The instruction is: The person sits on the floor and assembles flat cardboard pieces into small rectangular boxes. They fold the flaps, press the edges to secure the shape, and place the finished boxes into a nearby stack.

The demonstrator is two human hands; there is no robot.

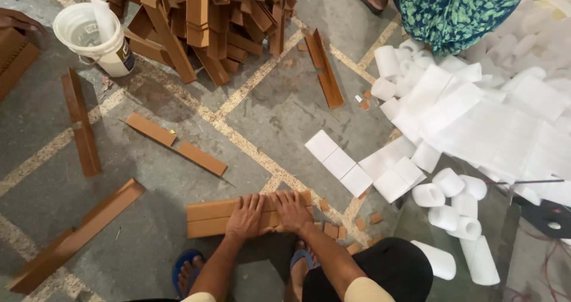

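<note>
Where the head view looks straight down, I log the items as follows.

Hands: my left hand (247, 214) and right hand (291, 211) lie flat, side by side, on a brown angled cardboard strip (208, 217). The fingers of both are stretched out and slightly spread, pressing down on the strip and not curled around it. The strip lies on the grey stone floor (262, 117), low in the centre of the frame, just ahead of my blue sandals (184, 266).

Near the strip: small brown cardboard offcuts (333, 230) are scattered just to its right. A long brown cardboard angle piece (77, 233) lies to the left, well apart. Two flat brown cardboard strips (175, 144) lie end to end further up the floor.

Upper area: a heaped pile of brown cardboard angle pieces (208, 22) sits at the top. A white plastic bucket (95, 37) stands just left of the pile.

Right side: flat white foam squares (339, 162) lie in a row on the floor. Short white foam tubes (452, 201) are grouped beside them. A large heap of white foam sheets (493, 117) fills the right edge. Another person in a green patterned garment (452, 10) is at the top right.
</note>
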